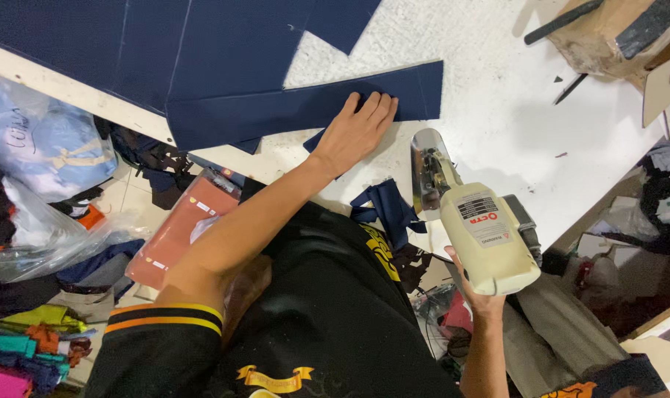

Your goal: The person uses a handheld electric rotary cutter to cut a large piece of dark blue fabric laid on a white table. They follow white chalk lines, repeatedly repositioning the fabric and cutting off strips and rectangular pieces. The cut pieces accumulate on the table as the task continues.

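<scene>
My left hand (355, 130) lies flat, fingers together, on a long strip of navy fabric (276, 110) spread across the white table (497, 103). My right hand (476, 291) grips the handle of a cream-coloured electric fabric cutter (482, 232). The cutter's shiny metal blade guard (428, 166) points at the table near the strip's end. Larger navy fabric panels (150, 44) with faint chalk lines cover the table's far left. Navy offcuts (386, 210) hang at the table edge beside the cutter.
A cardboard box (615, 33) with dark tools sits at the table's top right. Below the table edge lie plastic bags (40, 147), an orange packet (176, 232) and piles of coloured cloth scraps (32, 339) on the floor. More clutter stands at the right (644, 221).
</scene>
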`<action>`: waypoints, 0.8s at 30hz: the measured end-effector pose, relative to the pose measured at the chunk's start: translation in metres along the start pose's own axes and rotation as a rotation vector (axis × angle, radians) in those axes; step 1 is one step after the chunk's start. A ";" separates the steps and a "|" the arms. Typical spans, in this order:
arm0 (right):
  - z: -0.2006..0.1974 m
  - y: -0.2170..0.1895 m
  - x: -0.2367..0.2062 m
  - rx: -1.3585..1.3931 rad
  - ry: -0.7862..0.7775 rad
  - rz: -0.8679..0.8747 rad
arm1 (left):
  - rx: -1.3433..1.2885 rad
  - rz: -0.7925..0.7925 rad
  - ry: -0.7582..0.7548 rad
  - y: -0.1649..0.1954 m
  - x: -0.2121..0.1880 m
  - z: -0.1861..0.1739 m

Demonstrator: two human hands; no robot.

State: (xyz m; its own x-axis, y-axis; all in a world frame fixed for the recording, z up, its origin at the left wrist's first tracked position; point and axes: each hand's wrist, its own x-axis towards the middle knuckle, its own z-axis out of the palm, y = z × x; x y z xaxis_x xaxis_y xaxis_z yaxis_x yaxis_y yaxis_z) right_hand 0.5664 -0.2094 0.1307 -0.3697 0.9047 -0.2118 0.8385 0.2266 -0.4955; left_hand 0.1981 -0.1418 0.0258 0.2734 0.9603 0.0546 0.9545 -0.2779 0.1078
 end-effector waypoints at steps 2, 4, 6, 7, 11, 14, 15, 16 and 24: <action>-0.004 -0.015 0.011 0.006 0.011 -0.069 | 0.103 0.018 -0.004 0.002 0.002 0.005; -0.008 -0.026 0.020 0.005 0.014 -0.110 | 0.122 0.034 -0.003 0.000 0.004 0.011; -0.010 -0.034 0.028 0.005 0.009 -0.134 | 0.061 0.042 0.009 -0.003 0.008 0.017; -0.010 -0.036 0.031 0.008 0.008 -0.144 | 0.027 0.045 0.009 -0.004 0.009 0.020; -0.005 -0.035 0.038 0.016 0.003 -0.173 | -0.068 0.059 0.058 -0.011 0.003 0.023; 0.002 -0.023 0.041 0.006 0.005 -0.227 | -0.113 0.051 0.124 -0.014 -0.005 0.021; 0.004 -0.018 0.042 0.010 0.007 -0.248 | -0.132 0.046 0.145 -0.014 -0.006 0.021; 0.007 -0.011 0.043 0.051 -0.026 -0.211 | -0.134 0.053 0.129 -0.015 -0.007 0.020; 0.023 0.035 0.032 -0.063 -0.258 0.144 | -0.140 0.057 0.081 -0.014 -0.006 0.023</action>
State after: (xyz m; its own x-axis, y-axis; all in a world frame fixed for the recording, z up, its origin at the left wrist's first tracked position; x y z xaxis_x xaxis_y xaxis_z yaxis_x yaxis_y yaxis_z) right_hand 0.5742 -0.1806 0.0873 -0.3279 0.8094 -0.4871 0.9098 0.1317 -0.3936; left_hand 0.1858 -0.1427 0.0011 0.3105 0.9396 0.1440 0.9105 -0.3375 0.2390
